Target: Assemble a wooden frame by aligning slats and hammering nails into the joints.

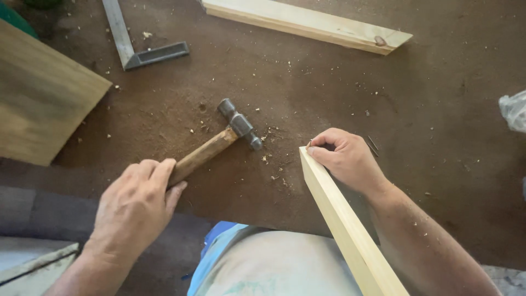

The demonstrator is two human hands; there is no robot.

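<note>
With the left hand [137, 205] wrapped around the ball-peen hammer [219, 143] at centre frame, the right hand [345, 159] should keep pinching its small nail [309, 144] upright on the pale wooden batten [339, 219], lower right.

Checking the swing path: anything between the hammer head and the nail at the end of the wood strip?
Nothing visible. The hammer in the left hand lies on bare, sawdust-strewn floor beside the wood strip; the right hand pinches the nail there.
</note>
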